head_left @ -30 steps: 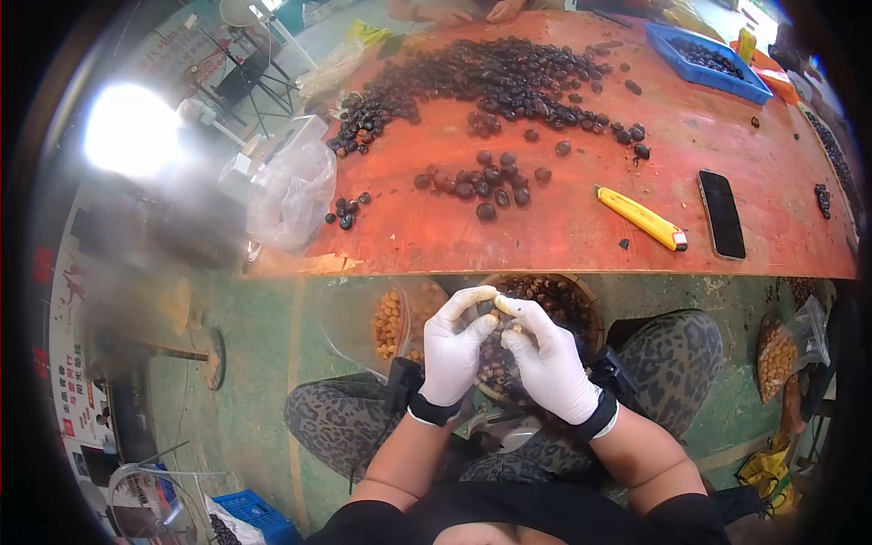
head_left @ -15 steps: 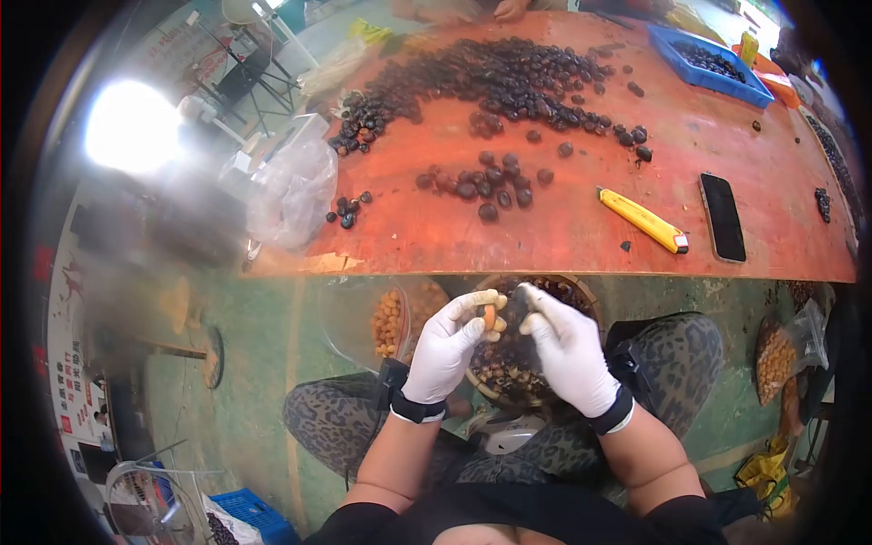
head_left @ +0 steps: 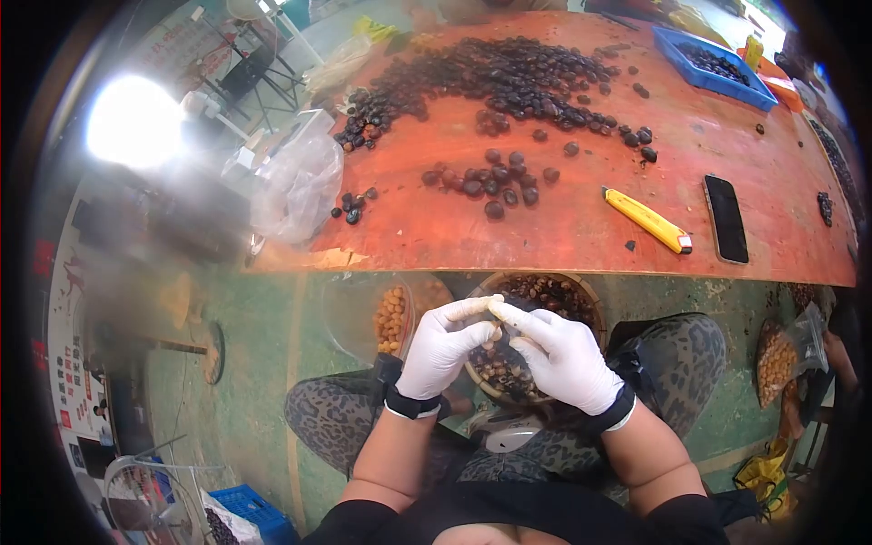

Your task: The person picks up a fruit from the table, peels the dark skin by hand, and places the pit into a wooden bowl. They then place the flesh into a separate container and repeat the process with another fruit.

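Note:
Both of my hands wear white gloves and meet above a round basket of dark shells and scraps. My left hand is closed, thumb and fingers pinching a small orange peeled nut, now mostly covered by the fingers. My right hand is closed too, its fingertips touching the left fingertips at the nut. Whatever lies between the right fingers is hidden. Left of the hands, a clear container holds several peeled orange nuts.
Ahead is a red table with a heap of dark round nuts and a smaller group. A yellow utility knife, a phone, a blue tray and a plastic bag lie on it.
My right hand has moved left, bringing its fingers from apart to against my left fingertips. The orange nut, plainly visible before, is now mostly covered.

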The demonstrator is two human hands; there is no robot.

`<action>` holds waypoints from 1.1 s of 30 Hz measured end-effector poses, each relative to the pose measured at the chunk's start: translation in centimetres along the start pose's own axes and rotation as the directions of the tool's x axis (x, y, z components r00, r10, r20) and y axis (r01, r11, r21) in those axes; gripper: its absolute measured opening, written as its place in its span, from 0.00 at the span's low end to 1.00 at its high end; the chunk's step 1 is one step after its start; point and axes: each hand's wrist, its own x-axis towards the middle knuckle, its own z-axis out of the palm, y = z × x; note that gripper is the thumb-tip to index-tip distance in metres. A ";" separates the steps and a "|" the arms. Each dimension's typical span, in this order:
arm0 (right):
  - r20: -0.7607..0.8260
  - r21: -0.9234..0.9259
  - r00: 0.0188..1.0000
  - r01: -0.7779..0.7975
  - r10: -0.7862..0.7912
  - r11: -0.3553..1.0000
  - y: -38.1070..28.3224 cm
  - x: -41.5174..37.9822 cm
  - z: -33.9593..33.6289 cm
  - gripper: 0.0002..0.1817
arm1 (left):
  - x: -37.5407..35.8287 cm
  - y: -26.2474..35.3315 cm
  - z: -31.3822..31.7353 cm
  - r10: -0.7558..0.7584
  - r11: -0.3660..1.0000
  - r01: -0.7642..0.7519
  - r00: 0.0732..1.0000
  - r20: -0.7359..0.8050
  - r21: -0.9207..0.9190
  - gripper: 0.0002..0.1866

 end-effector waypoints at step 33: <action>0.042 0.276 0.933 -0.354 0.357 0.894 0.1 -0.1 1.2 0.29 | 1.2 -3.5 -0.5 0.106 0.978 -0.134 0.979 -0.173 -0.161 0.18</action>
